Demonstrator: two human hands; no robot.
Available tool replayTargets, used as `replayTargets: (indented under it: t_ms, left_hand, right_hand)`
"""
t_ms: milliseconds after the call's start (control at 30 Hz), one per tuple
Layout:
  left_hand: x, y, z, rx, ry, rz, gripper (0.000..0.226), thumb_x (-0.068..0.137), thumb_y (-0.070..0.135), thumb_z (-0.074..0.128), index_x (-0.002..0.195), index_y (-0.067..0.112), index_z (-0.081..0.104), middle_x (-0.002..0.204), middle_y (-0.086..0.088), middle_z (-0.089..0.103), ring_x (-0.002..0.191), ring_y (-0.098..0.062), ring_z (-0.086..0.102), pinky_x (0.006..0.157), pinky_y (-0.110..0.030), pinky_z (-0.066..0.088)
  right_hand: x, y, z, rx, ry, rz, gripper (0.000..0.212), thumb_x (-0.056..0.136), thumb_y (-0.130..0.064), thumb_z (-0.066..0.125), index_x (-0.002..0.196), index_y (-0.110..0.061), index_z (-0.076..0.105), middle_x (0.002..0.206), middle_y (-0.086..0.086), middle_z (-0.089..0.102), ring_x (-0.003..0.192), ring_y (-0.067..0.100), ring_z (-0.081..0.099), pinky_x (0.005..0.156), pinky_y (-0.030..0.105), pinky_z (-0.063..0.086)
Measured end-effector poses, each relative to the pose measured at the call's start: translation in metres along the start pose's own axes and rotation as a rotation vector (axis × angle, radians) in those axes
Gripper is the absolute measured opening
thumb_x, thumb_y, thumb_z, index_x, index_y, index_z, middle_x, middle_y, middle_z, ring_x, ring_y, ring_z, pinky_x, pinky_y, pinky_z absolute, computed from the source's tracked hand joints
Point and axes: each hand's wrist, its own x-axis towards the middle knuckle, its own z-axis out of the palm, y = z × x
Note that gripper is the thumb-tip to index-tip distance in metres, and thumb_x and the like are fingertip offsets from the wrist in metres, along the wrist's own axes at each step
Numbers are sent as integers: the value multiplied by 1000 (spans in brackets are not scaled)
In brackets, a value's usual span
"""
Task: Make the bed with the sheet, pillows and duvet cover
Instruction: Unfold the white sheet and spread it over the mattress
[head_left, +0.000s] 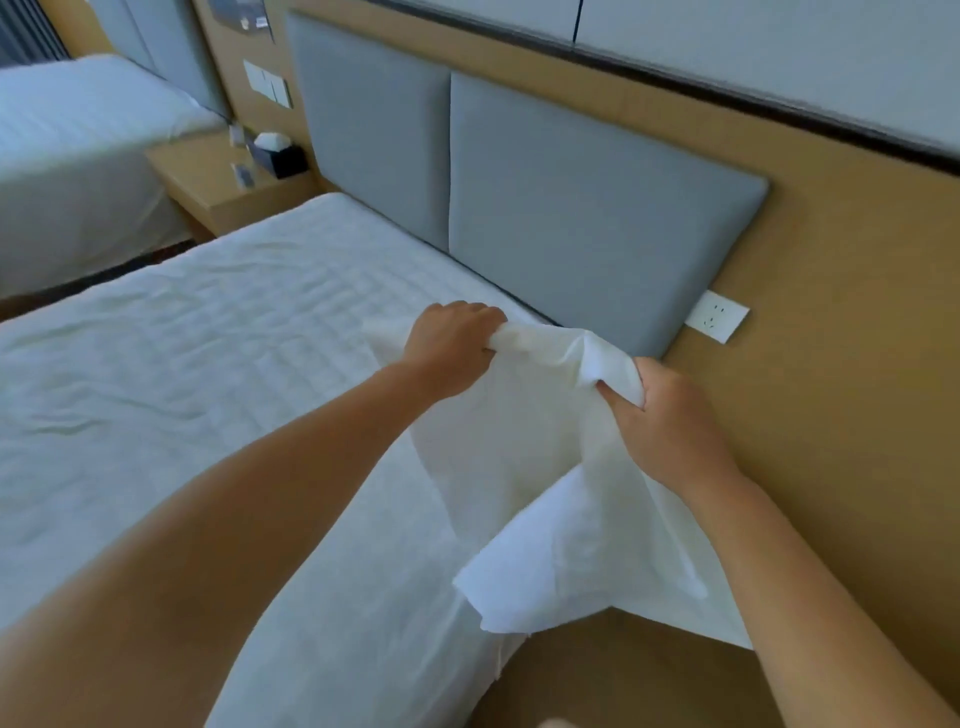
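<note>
The fingers (491, 318) of the left hand (449, 356) curl round a bunched edge of the white sheet (540, 467); the right hand (670, 431) pinches it just beside. The sheet hangs from both, centre right of the frame, over the corner of the bed (208, 338) below the grey headboard (571, 218).

The sheet (545, 467) is lying over the near corner of the bed (182, 364), in front of the headboard (571, 208), with the left hand (449, 345) and right hand (670, 421) gripping its raised edge side by side. A socket (717, 316) is sitting just right of the headboard. A nightstand (208, 179) is standing between this bed and a second bed (78, 130) at far left, carrying a tissue box (275, 153).
</note>
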Motion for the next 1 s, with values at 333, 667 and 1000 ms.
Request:
replayTargets:
  t_ms: [333, 667, 1000]
  left_hand:
    - [219, -88, -29, 48, 252, -80, 27, 86, 12, 51, 109, 22, 63, 106, 0, 66, 102, -27, 53, 83, -35, 29]
    - [238, -240, -19, 174, 266, -348, 32, 89, 8, 57, 119, 18, 61, 124, -1, 60, 124, -27, 42, 110, -50, 10]
    - [-12, -319, 236, -459, -25, -1600, 55, 92, 17, 52, 142, 10, 32, 140, -18, 42, 123, -36, 46, 98, -39, 40]
  right_hand:
    - [227, -20, 1, -524, 42, -266, 24, 95, -29, 50, 97, -5, 50, 84, 17, 63, 79, 40, 58, 59, 33, 30]
    - [333, -76, 142, -617, -201, -596, 34, 94, -8, 43, 127, -9, 42, 105, 7, 62, 94, 27, 64, 66, 30, 41]
    - [188, -3, 445, -120, -1242, -338, 57, 96, -30, 46, 146, -13, 23, 146, 12, 31, 133, 29, 32, 107, 36, 29]
